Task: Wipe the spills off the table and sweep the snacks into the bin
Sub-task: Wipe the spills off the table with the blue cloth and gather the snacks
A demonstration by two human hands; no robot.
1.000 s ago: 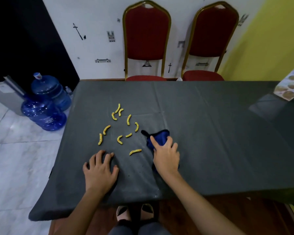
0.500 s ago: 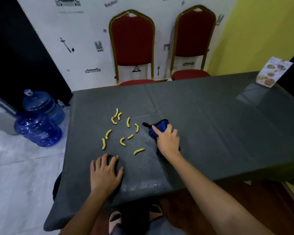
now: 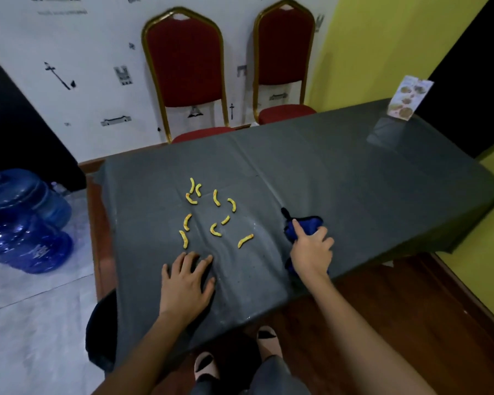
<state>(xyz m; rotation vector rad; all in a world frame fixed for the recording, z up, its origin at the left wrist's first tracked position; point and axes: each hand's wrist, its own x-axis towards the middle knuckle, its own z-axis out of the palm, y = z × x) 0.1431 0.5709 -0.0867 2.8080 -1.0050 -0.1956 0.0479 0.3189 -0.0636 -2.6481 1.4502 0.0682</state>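
Observation:
Several yellow curled snacks [image 3: 211, 215] lie scattered on the grey tablecloth of the table [image 3: 354, 178], left of centre. A blue cloth [image 3: 305, 225] lies flat to their right, and my right hand [image 3: 311, 249] presses down on it with the fingers spread. My left hand [image 3: 187, 280] rests flat on the tablecloth just below the snacks, holding nothing. A dark round shape [image 3: 100, 334] under the table's near left corner may be the bin; most of it is hidden by the cloth.
Two red chairs [image 3: 187, 69] with gold frames stand behind the table. Two blue water jugs [image 3: 20, 220] sit on the floor at the left. A printed card [image 3: 408, 98] stands at the table's far right corner. My feet [image 3: 208, 366] show below the near edge.
My right hand has slid the blue cloth to the right, away from the snacks. The left hand has stayed flat. The view has tilted and shifted.

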